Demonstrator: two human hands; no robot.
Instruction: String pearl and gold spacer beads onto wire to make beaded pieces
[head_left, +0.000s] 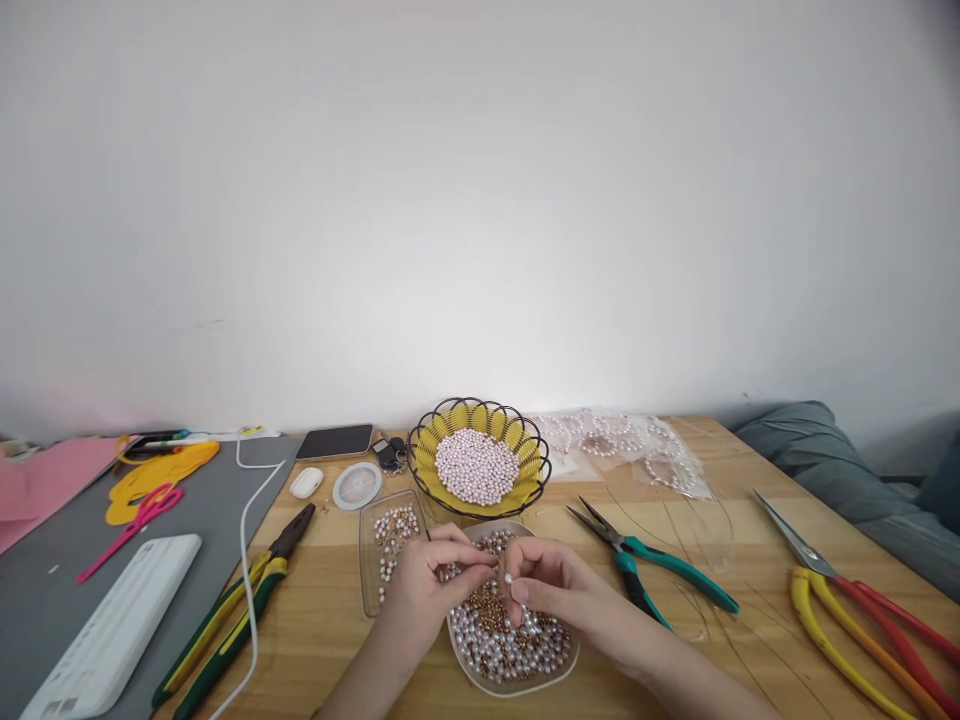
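Both my hands are over a clear container [514,690] of white and gold-coloured beads. My right hand [551,580] pinches a small white pearl bead [508,578] between thumb and fingers. Close beside it, my left hand [442,575] is closed in a pinch, thumb against forefinger. What sits between the left fingertips is too small to make out. Partly behind my left hand lies a shallow clear tray [367,560] with white and gold beads. Just beyond my hands stands a black wire basket [538,440] with a yellow lining, holding many pale pink beads.
Right of my hands lie teal-handled needle-nose pliers [637,560] and large scissors [817,575]. Bagged bead strings [615,440] are behind. To the left are green-yellow pliers [240,600], a white cable [247,530], a spool [358,486], a phone [335,441] and pink scissors [135,525].
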